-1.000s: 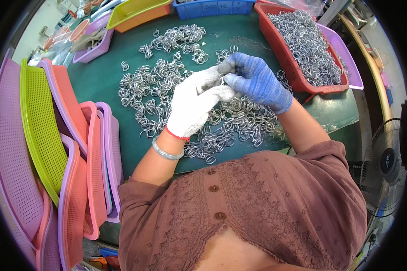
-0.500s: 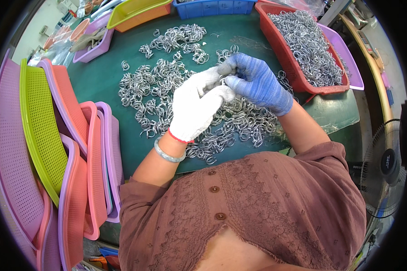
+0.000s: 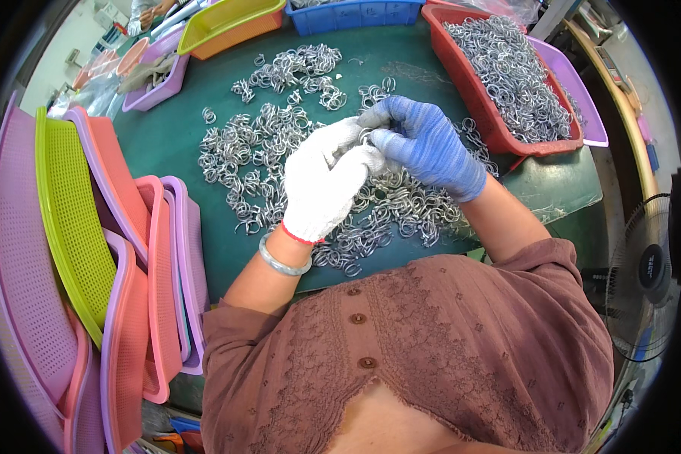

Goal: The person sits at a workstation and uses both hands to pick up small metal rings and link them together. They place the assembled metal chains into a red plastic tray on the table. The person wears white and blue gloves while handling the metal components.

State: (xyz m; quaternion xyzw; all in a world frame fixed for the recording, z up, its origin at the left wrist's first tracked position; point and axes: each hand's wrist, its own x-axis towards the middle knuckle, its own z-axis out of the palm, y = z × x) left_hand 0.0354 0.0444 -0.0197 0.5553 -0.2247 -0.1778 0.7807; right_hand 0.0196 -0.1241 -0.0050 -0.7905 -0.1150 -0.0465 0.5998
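Note:
My left hand [image 3: 324, 181] wears a white knit glove with a red cuff. My right hand [image 3: 425, 144] wears a blue glove. Both hands meet fingertip to fingertip over a wide pile of small metal rings [image 3: 280, 163] spread on the green table [image 3: 163, 144]. Between the fingertips they pinch a small metal ring [image 3: 368, 138], mostly hidden by the fingers. A second heap of rings [image 3: 295, 68] lies farther back.
A red basket [image 3: 483, 106] full of metal rings stands at the right, on a purple tray [image 3: 583, 106]. Stacked pink, purple and green baskets [image 3: 76, 227] lie at the left. Yellow [image 3: 219, 23] and blue [image 3: 356, 15] bins line the far edge. A fan [image 3: 647, 272] stands at the right.
Both hands stay together over the ring pile; only the fingers shift slightly around the ring.

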